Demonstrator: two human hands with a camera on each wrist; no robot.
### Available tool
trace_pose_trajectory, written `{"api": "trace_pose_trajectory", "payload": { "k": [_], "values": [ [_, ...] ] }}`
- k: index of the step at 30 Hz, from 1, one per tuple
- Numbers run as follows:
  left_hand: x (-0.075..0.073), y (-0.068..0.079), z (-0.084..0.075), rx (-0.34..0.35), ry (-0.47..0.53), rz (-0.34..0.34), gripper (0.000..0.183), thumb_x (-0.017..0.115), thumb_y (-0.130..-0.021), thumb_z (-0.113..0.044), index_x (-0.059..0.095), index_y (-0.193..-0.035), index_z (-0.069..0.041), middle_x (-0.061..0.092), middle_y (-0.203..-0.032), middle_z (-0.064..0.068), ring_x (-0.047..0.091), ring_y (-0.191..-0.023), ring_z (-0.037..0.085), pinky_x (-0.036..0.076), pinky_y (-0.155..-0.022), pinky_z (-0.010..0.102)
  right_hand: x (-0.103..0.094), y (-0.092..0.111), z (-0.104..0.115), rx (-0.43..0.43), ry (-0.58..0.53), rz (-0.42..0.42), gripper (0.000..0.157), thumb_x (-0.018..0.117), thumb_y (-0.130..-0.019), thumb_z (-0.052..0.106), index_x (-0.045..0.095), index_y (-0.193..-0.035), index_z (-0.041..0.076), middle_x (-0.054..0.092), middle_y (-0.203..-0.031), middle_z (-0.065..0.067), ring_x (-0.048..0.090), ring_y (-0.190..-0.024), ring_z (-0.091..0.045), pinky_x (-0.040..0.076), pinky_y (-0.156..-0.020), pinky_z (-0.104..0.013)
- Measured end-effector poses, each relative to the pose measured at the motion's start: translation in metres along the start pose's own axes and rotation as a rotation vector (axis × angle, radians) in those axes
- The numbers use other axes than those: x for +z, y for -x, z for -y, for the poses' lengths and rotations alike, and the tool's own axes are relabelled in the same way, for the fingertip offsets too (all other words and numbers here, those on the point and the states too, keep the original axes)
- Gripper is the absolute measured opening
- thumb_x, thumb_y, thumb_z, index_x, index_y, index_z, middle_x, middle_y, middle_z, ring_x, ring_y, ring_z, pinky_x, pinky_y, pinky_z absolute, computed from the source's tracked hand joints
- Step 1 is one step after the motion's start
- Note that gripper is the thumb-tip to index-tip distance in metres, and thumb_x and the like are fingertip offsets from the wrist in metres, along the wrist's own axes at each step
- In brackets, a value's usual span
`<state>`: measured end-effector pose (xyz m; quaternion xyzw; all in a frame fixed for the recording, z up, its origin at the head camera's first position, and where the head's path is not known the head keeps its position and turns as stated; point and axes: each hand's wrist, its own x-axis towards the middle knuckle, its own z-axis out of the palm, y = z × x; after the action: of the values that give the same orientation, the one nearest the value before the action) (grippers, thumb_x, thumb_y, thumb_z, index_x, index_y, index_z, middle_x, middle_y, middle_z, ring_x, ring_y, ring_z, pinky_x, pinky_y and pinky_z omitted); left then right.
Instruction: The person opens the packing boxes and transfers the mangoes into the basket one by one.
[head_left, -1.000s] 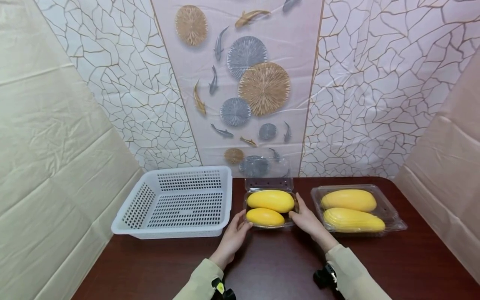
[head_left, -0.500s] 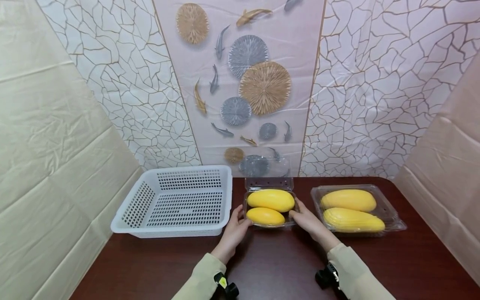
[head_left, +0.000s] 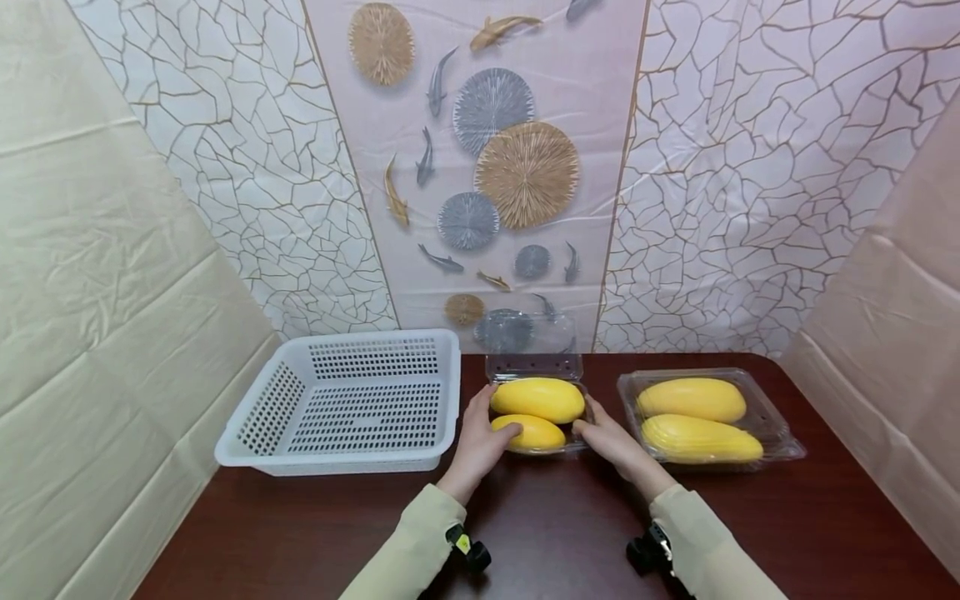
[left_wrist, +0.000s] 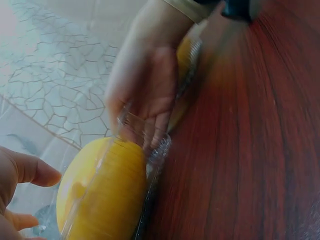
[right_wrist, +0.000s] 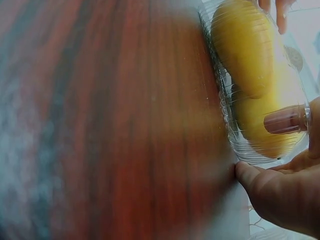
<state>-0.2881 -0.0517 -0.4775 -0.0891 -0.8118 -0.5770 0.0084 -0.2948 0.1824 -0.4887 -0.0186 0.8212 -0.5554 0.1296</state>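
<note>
A clear plastic clamshell box [head_left: 534,367] stands at the table's middle, its lid raised at the back. Two smooth yellow oval fruits [head_left: 537,400] lie in it, one behind the other. My right hand [head_left: 611,442] grips the box's right end, and the right wrist view shows a fingertip [right_wrist: 285,120] through the plastic wall. At the left end, my left hand [head_left: 482,442] is spread beside and partly above the fruits. In the left wrist view its thumb and fingers [left_wrist: 42,172] stand apart, with a gap to the fruit [left_wrist: 105,190].
A white perforated plastic basket [head_left: 337,462] sits to the left of the box. On the right lies a second clear box [head_left: 780,425] with two more yellow fruits [head_left: 701,437] under its plastic. A patterned cloth [head_left: 690,250] hangs behind the dark red wooden table [head_left: 547,533].
My left hand has let go of the box's left end and moved up and right, over the edge by the front fruit. The right hand keeps its grip in the same place.
</note>
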Motion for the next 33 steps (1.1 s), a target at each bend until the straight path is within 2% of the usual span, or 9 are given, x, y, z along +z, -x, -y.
{"api": "trace_pose_trajectory", "payload": {
  "k": [6, 11, 17, 21, 25, 33],
  "values": [
    [0.001, -0.006, -0.002, 0.037, -0.091, 0.009, 0.072, 0.072, -0.087, -0.017, 0.042, -0.151, -0.004, 0.038, -0.154, 0.02, 0.037, -0.14, 0.037, 0.034, -0.111, 0.055, 0.001, 0.002, 0.002, -0.011, -0.003, 0.005, 0.081, 0.046, -0.099, 0.012, -0.007, -0.157, -0.007, 0.001, -0.163, -0.032, 0.008, -0.15, -0.043, 0.021, -0.117, -0.058],
    [0.002, -0.014, -0.012, 0.106, -0.188, -0.001, 0.068, 0.072, -0.086, -0.014, 0.046, -0.147, 0.0, 0.046, -0.148, 0.021, 0.042, -0.136, 0.038, 0.037, -0.11, 0.053, 0.001, 0.001, 0.002, -0.001, 0.013, 0.003, 0.081, 0.046, -0.099, 0.014, -0.007, -0.157, -0.006, 0.0, -0.163, -0.031, 0.006, -0.15, -0.043, 0.019, -0.118, -0.058],
    [0.007, -0.022, -0.023, 0.123, -0.28, 0.028, 0.066, 0.072, -0.09, -0.017, 0.046, -0.149, -0.005, 0.044, -0.151, 0.019, 0.039, -0.14, 0.037, 0.035, -0.112, 0.052, 0.001, -0.001, 0.0, 0.014, 0.009, -0.012, 0.081, 0.047, -0.098, 0.014, -0.005, -0.158, -0.005, 0.001, -0.164, -0.029, 0.006, -0.151, -0.04, 0.018, -0.119, -0.056],
    [0.014, -0.028, -0.027, 0.108, -0.29, 0.076, 0.066, 0.071, -0.091, -0.018, 0.046, -0.151, -0.008, 0.04, -0.156, 0.017, 0.034, -0.144, 0.036, 0.033, -0.114, 0.052, 0.0, -0.001, -0.001, 0.013, 0.013, -0.016, 0.081, 0.047, -0.099, 0.014, -0.005, -0.158, -0.006, 0.003, -0.163, -0.031, 0.008, -0.15, -0.042, 0.018, -0.119, -0.057],
    [0.02, -0.035, -0.029, 0.124, -0.31, 0.116, 0.066, 0.072, -0.09, -0.016, 0.047, -0.15, -0.006, 0.038, -0.157, 0.018, 0.034, -0.145, 0.037, 0.033, -0.114, 0.052, -0.001, -0.001, -0.002, 0.012, 0.029, -0.016, 0.08, 0.046, -0.1, 0.016, -0.004, -0.158, -0.006, 0.004, -0.163, -0.031, 0.01, -0.15, -0.043, 0.018, -0.118, -0.058],
    [0.028, -0.045, -0.026, 0.17, -0.481, 0.154, 0.068, 0.075, -0.087, -0.018, 0.049, -0.148, -0.004, 0.043, -0.155, 0.016, 0.035, -0.145, 0.034, 0.031, -0.116, 0.049, -0.001, 0.001, 0.001, -0.006, 0.045, -0.002, 0.079, 0.046, -0.101, 0.017, -0.004, -0.156, -0.009, 0.004, -0.162, -0.032, 0.009, -0.15, -0.044, 0.017, -0.118, -0.058]
  ]
}}
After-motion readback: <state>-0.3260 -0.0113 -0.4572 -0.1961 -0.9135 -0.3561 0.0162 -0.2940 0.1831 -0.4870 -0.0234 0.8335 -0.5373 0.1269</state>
